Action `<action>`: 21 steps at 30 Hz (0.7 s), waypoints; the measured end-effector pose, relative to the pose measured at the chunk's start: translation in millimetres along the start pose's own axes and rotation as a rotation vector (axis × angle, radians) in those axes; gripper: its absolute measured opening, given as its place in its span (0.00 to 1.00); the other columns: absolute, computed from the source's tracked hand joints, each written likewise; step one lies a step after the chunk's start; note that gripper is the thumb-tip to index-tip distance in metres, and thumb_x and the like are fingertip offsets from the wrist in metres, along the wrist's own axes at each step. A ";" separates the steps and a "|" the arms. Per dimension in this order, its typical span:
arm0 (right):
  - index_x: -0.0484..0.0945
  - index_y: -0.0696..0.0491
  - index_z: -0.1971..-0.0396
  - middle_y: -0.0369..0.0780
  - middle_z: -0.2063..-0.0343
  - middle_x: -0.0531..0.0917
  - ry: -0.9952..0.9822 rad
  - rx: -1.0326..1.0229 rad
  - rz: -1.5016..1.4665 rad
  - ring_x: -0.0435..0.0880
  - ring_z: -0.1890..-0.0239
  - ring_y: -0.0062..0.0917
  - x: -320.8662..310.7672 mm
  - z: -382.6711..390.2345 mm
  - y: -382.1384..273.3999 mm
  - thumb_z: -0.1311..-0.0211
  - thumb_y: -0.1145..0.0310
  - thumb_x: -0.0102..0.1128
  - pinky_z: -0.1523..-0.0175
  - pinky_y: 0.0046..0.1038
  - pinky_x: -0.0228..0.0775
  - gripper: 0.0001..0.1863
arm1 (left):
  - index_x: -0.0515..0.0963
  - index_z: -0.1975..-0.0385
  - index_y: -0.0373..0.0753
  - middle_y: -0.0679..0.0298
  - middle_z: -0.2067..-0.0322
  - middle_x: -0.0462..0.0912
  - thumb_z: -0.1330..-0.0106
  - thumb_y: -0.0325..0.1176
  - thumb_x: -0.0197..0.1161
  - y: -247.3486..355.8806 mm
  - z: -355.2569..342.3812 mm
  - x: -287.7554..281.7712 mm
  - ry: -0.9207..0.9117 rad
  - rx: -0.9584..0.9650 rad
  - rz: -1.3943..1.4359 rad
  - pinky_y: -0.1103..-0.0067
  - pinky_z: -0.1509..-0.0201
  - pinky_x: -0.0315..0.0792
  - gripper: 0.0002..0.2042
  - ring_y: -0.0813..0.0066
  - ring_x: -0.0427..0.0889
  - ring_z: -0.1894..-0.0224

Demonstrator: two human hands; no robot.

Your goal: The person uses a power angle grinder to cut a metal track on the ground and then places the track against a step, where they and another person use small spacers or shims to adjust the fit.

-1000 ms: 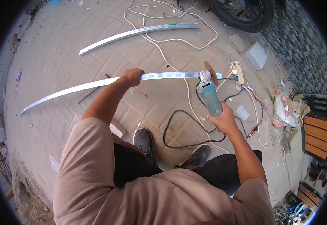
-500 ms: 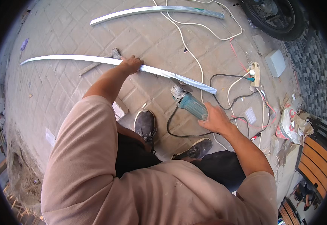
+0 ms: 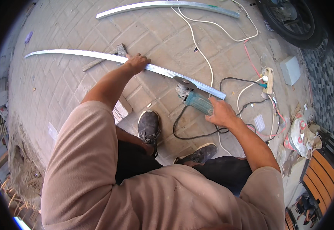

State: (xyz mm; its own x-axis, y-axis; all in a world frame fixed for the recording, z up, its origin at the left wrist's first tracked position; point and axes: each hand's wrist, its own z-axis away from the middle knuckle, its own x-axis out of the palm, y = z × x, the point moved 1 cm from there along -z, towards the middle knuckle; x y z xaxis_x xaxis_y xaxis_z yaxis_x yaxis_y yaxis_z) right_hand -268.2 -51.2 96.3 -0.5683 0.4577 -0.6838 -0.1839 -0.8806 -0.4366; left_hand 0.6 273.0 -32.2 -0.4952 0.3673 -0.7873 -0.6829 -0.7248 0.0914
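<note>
My left hand (image 3: 137, 63) grips a long silvery metal channel (image 3: 165, 72) near its middle, fingers wrapped over the far edge. The channel lies across the paving, one end far left, the other right of centre. In my right hand (image 3: 222, 114) is a teal angle grinder (image 3: 198, 102), held round the rear of its body. Its dark disc (image 3: 185, 82) is at the channel's near edge, toward the right end; whether it touches the metal I cannot tell. Under the channel, left of my left hand, lies a hammer (image 3: 121, 50), its handle pointing left.
A second metal channel (image 3: 167, 4) lies at the far side, with a white cable (image 3: 199, 48) by it. At the right are a power strip (image 3: 267, 80), a white block (image 3: 290, 70), a torn bag (image 3: 298, 132) and a motorcycle wheel (image 3: 293, 23). My shoes (image 3: 149, 126) stand below the grinder.
The view has shifted slightly, moving the floor things a little up and right. Both hands keep their hold, and the grinder stays at nearly the same spot on the channel.
</note>
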 end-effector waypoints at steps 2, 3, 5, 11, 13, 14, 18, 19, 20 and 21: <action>0.71 0.58 0.58 0.57 0.67 0.83 -0.007 0.005 -0.022 0.83 0.59 0.54 0.4 -2.6 2.0 0.55 0.61 0.71 0.52 0.48 0.76 0.26 | 0.78 0.50 0.52 0.63 0.49 0.79 0.31 0.31 0.55 1.8 1.5 0.3 -0.003 -0.012 -0.012 0.26 0.42 0.58 0.12 0.53 0.70 0.37; 0.71 0.58 0.58 0.57 0.67 0.83 -0.001 -0.004 -0.036 0.83 0.59 0.54 0.4 -3.7 3.2 0.55 0.61 0.71 0.52 0.48 0.76 0.26 | 0.78 0.49 0.52 0.63 0.49 0.79 0.31 0.30 0.56 2.6 1.5 -0.3 0.001 -0.006 -0.020 0.26 0.42 0.58 0.13 0.53 0.70 0.37; 0.71 0.58 0.58 0.56 0.66 0.84 -0.010 -0.009 -0.043 0.83 0.58 0.53 1.9 -4.6 5.3 0.55 0.61 0.71 0.51 0.47 0.76 0.26 | 0.78 0.49 0.51 0.64 0.48 0.79 0.32 0.31 0.57 3.9 2.6 -1.4 0.010 -0.002 -0.043 0.32 0.43 0.62 0.13 0.52 0.70 0.37; 0.72 0.58 0.57 0.55 0.65 0.84 -0.005 -0.035 -0.025 0.83 0.59 0.52 7.3 -8.1 11.1 0.56 0.62 0.71 0.52 0.46 0.76 0.27 | 0.78 0.50 0.51 0.65 0.48 0.78 0.32 0.32 0.57 8.9 4.1 -7.6 -0.010 -0.030 -0.049 0.32 0.42 0.62 0.13 0.53 0.69 0.36; 0.72 0.59 0.57 0.55 0.65 0.84 0.006 -0.049 -0.042 0.83 0.59 0.52 8.9 -9.3 11.9 0.56 0.62 0.71 0.52 0.46 0.76 0.27 | 0.78 0.50 0.51 0.65 0.49 0.78 0.32 0.32 0.58 10.1 4.7 -9.6 -0.011 -0.034 -0.041 0.31 0.41 0.61 0.13 0.53 0.68 0.36; 0.72 0.59 0.57 0.55 0.65 0.84 0.015 -0.043 -0.033 0.83 0.59 0.52 9.4 -9.8 12.5 0.56 0.62 0.71 0.52 0.46 0.76 0.27 | 0.78 0.50 0.52 0.65 0.49 0.78 0.33 0.31 0.58 10.6 4.7 -10.3 -0.016 -0.036 -0.047 0.31 0.42 0.62 0.13 0.54 0.69 0.36; 0.72 0.58 0.57 0.55 0.66 0.83 0.012 -0.029 -0.065 0.82 0.59 0.53 10.6 -10.8 14.7 0.56 0.62 0.71 0.53 0.47 0.75 0.27 | 0.78 0.48 0.53 0.65 0.46 0.78 0.32 0.31 0.57 10.6 5.3 -10.2 -0.037 -0.031 -0.043 0.27 0.41 0.58 0.14 0.55 0.68 0.35; 0.72 0.58 0.57 0.55 0.66 0.83 0.018 -0.041 -0.072 0.83 0.59 0.53 10.6 -11.0 15.2 0.57 0.63 0.71 0.53 0.47 0.75 0.27 | 0.78 0.48 0.53 0.65 0.46 0.78 0.32 0.31 0.57 10.0 5.0 -9.9 -0.038 -0.028 -0.045 0.27 0.41 0.58 0.14 0.55 0.68 0.35; 0.73 0.58 0.56 0.55 0.66 0.83 0.016 -0.039 -0.063 0.83 0.59 0.53 10.8 -11.2 15.6 0.57 0.63 0.71 0.53 0.47 0.75 0.27 | 0.77 0.46 0.54 0.66 0.45 0.77 0.32 0.31 0.57 9.7 5.0 -9.1 -0.037 -0.022 -0.040 0.27 0.41 0.58 0.15 0.56 0.67 0.35; 0.73 0.58 0.56 0.55 0.66 0.83 0.022 -0.052 -0.081 0.83 0.59 0.53 10.9 -11.6 15.9 0.57 0.63 0.71 0.53 0.47 0.75 0.27 | 0.77 0.45 0.54 0.66 0.45 0.77 0.32 0.31 0.57 9.4 4.6 -8.3 -0.041 -0.015 -0.030 0.27 0.40 0.58 0.16 0.56 0.67 0.34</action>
State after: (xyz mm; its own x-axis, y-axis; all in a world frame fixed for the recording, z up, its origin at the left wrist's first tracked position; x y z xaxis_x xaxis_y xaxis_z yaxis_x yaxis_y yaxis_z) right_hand -268.0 -58.8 75.1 -0.5354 0.5301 -0.6576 -0.1863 -0.8335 -0.5202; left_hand -4.1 265.8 -22.1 -0.4964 0.4119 -0.7641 -0.6894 -0.7220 0.0587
